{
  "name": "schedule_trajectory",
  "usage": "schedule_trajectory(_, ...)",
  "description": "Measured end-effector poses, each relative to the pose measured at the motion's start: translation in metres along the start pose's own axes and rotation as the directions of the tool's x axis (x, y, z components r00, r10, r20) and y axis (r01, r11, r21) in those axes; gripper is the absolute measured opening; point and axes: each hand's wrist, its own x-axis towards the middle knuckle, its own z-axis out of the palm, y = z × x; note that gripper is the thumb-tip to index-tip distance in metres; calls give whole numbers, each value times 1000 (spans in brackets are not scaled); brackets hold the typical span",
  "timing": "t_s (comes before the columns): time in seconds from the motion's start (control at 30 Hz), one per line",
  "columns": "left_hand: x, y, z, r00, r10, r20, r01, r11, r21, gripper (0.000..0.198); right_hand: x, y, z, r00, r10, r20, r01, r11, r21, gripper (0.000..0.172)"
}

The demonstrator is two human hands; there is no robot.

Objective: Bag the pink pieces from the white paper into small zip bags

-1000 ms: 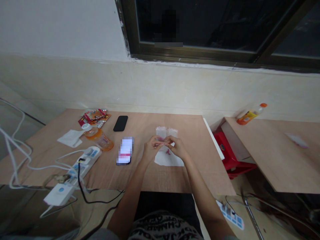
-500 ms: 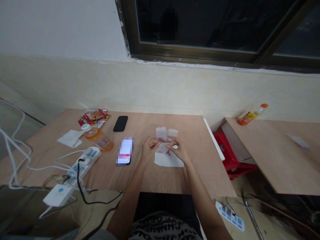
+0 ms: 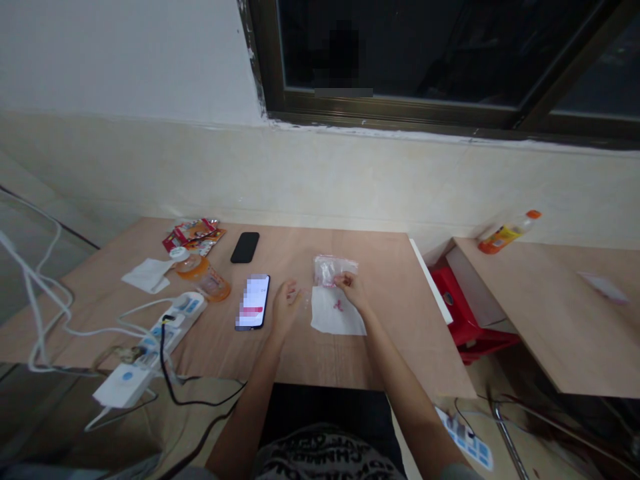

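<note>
On the table, a white sheet of paper [image 3: 339,321] carries a few small pinkish-red pieces [image 3: 339,305]. Small clear zip bags [image 3: 326,270] lie against its far edge. Over the right side of those bags is my right hand [image 3: 352,288], its thumb and fingers pinched together; what is between them is too small to name. To the left of the paper, above the bare tabletop, my left hand [image 3: 286,301] has curled fingers smeared by motion. A faint see-through patch shows by its thumb, and I cannot make out whether the hand holds it.
Left of my hands lie a lit phone [image 3: 254,303] and a dark phone [image 3: 245,247]. Farther left are an orange drink bottle [image 3: 205,277], a power strip [image 3: 150,350] with cables, tissue [image 3: 147,275] and snack packets [image 3: 194,235]. A red stool [image 3: 457,307] stands between the tables.
My left hand has moved left, off the paper and away from my right hand. Both hands were close together over the paper before; my right hand stays near the bags. The view has shifted slightly.
</note>
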Motion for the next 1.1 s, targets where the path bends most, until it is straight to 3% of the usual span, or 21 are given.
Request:
schedule_trajectory(0.03, -5, -9, -2, 999, 44, 10, -45, 993, 112, 28, 8, 3, 2, 999, 39, -21, -38, 999, 17, 31)
schedule_trajectory(0.1, -16, -24, -1, 998, 59, 6, -59, 984, 169, 26, 21, 8, 6, 995, 98, -17, -98, 995, 5, 24)
schedule_trajectory(0.23, -33, -45, 7, 997, 79, 4, -73, 901, 428, 29, 35, 14, 16, 994, 107, -38, -111, 983, -148, 11)
schedule_trajectory(0.4, -38, -53, 10, 992, 113, 57, -127, 854, 504, 29, 35, 13, 23, 987, 146, -73, -162, 923, -348, 6)
schedule_trajectory(0.47, -37, -54, 10, 991, 121, 60, -135, 852, 505, 28, 32, 12, 24, 987, 115, -113, -150, 909, -388, 9)
schedule_trajectory(0.57, -37, -52, 9, 992, 120, 49, -128, 857, 500, 27, 25, 10, 24, 974, -17, -225, -82, 904, -421, 28)
schedule_trajectory(0.63, -37, -51, 8, 992, 114, 49, -124, 861, 494, 26, 18, 9, 23, 945, -82, -316, -54, 915, -400, 37)
schedule_trajectory(0.73, -38, -49, 8, 993, 100, 64, -118, 865, 488, 27, 3, 10, 16, 902, -50, -428, -83, 955, -286, 39)
schedule_trajectory(0.9, -36, -53, 7, 992, 94, 80, -121, 872, 474, 30, -36, 11, -7, 865, 80, -496, -137, 987, -80, 32)
schedule_trajectory(1.1, -24, -51, 6, 985, 141, 104, -173, 874, 454, 35, -78, 25, -31, 818, 153, -555, -179, 984, 7, 25)
